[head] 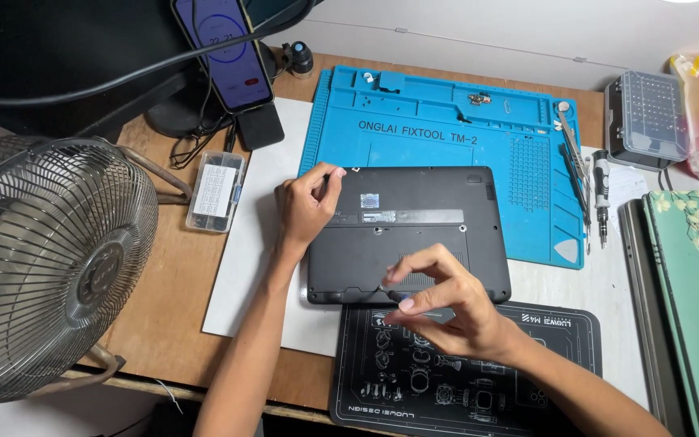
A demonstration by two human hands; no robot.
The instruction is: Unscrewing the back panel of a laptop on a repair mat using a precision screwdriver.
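Two hands are on a small black laptop [410, 235] that lies upside down, bottom up, near the middle of the surface [155, 324]. The left hand [305, 206] is curled shut on the laptop's far left corner, likely to keep it from sliding. The right hand [446, 303] pinches its thumb and fingers at the near edge; I cannot tell if something tiny is held there. The laptop sits partly on a blue work mat [446, 113] with little trays, likely for loose small parts, and partly on a white sheet [252, 267]. A black mat [527, 364] with white drawings lies at the near edge. Thin tools [580, 174] and a clear bit box [649, 117] wait toward the right edge. A small clear box [216, 190] is on the left. A metal fan [50, 259] stands at the left edge, and a phone [224, 48] is propped up at the far edge. The surface is brown wood.
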